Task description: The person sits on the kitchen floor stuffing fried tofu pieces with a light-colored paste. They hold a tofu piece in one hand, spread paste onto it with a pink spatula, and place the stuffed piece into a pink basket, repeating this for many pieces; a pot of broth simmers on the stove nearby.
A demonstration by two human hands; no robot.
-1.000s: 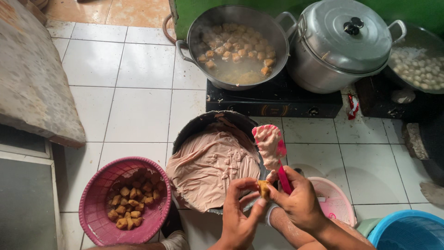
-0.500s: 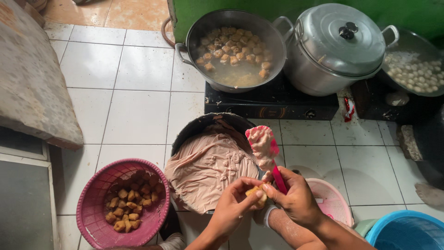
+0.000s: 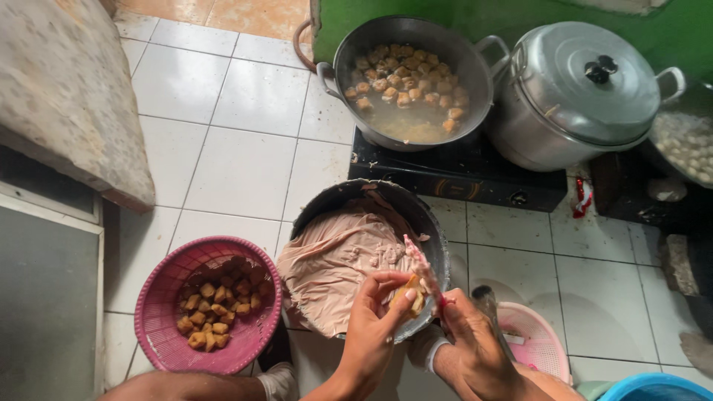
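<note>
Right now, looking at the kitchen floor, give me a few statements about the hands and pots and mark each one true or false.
1. The left hand holds a small yellowish piece. True.
2. The pink basket holds raw white balls. False: it holds golden-brown fried pieces.
3. The large silver pot has its lid on. True.
4. The wok on the stove is empty. False: pieces float in liquid inside.
5. The right hand holds a paste-covered tool. True.
</note>
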